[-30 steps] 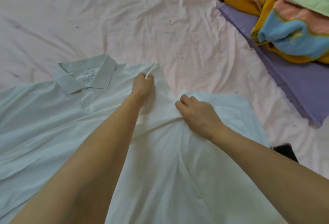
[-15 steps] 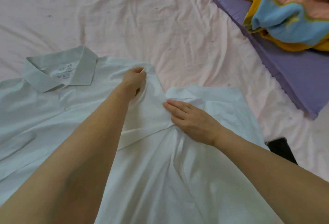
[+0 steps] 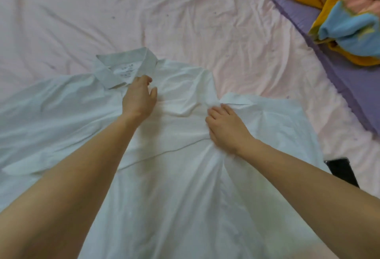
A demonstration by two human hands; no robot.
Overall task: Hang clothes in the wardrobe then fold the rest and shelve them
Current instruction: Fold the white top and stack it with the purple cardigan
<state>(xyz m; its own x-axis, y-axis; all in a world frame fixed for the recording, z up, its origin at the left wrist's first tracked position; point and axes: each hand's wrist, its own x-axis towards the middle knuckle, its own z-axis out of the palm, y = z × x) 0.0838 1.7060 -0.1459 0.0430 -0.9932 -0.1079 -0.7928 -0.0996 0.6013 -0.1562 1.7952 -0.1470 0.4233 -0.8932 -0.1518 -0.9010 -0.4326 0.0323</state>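
Pink, rumpled cotton sheet (image 3: 185,15) covers the bed, and the white collared cotton shirt (image 3: 174,186) lies spread face up across it from the centre down to six o'clock. My left hand (image 3: 138,99) rests just beside the collar (image 3: 123,69) with fingers loosely bent, and whether it pinches cloth I cannot tell. My right hand (image 3: 226,129), apart from it at three o'clock, presses curled fingers into a gathered ridge near the sleeve (image 3: 267,118). I judge folding barely begun: the thin, soft fabric is being smoothed, and shelving remains. A heap of yellow, blue and peach garments (image 3: 349,17) waits at two o'clock on a purple blanket (image 3: 349,81). A dark flat phone-like object (image 3: 342,170) lies at four o'clock.
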